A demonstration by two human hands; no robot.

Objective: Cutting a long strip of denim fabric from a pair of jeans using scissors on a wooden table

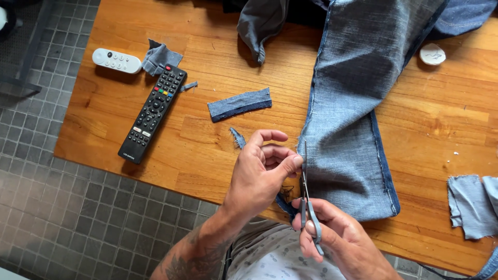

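A person trims a denim trouser leg at a wooden worktop, seen from above. The left hand pinches the leg's left seam edge, thumb and forefinger closed on the cloth, other fingers curled loosely above. The right hand grips grey-handled scissors, fingers through the loops near the worktop's front edge; blades point away from the person, nearly shut, running up along the seam just beside the left thumb tip. The leg lies flat, hem end toward the person, upper part running off the top of frame.

Elsewhere on the worktop: a long black remote w/ rows of small buttons, some coloured, and a small pale marking at its near end, lies diagonally at left. A short white remote w/ rounded ends sits near the far-left corner. Between them, a crumpled grey-blue scrap. A cut denim strip lies at centre, well apart from the hands; a tiny frayed offcut sits just beside the left forefinger. A round white disc rests at upper right, two pale denim patches at the right edge. Grey tiled floor below.
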